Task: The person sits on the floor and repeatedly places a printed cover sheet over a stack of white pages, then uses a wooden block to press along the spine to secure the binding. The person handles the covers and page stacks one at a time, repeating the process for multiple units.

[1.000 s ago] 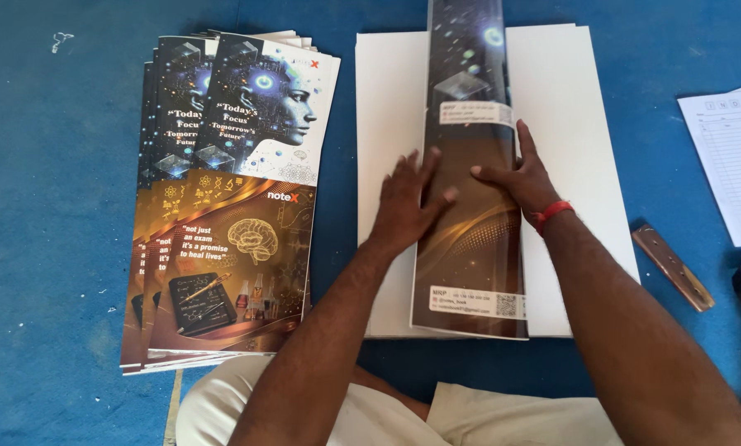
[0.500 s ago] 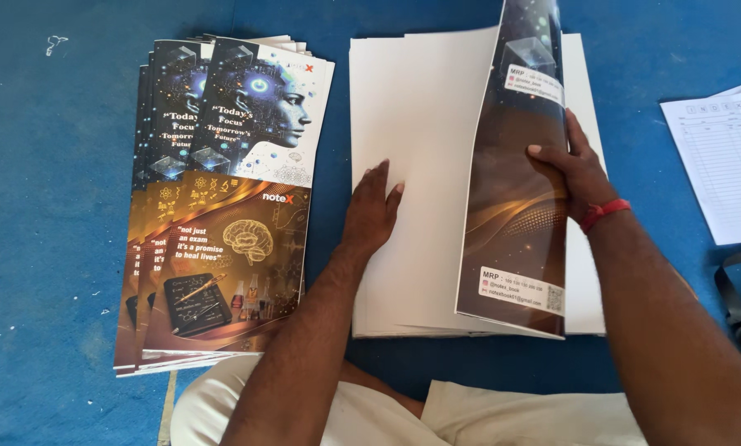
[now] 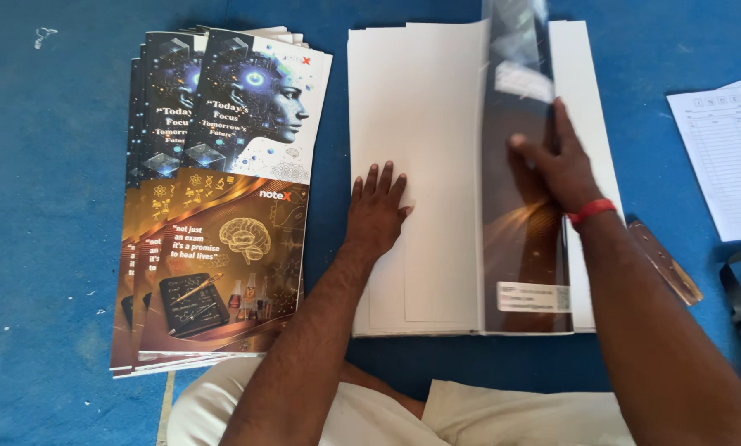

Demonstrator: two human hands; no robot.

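My left hand [image 3: 377, 215] lies flat, fingers spread, on the left part of a white sheet stack [image 3: 412, 107] on the blue surface. My right hand [image 3: 559, 165], with a red band at the wrist, grips a dark printed cover sheet [image 3: 521, 248] that stands partly lifted and folded over the right half of the white stack. The cover is blurred near its top. A white folded page [image 3: 445, 206] lies between the two hands.
A fanned pile of printed dark covers [image 3: 222, 206] lies to the left. A white ruled form sheet [image 3: 730, 157] sits at the right edge. A brown wooden tool [image 3: 664, 264] lies by my right forearm. My white-clothed knees [image 3: 403, 413] are at the bottom.
My right hand has swung the dark cover from flat on the white stack up and over to the right. My left hand slid left and pressed down on the white sheets.
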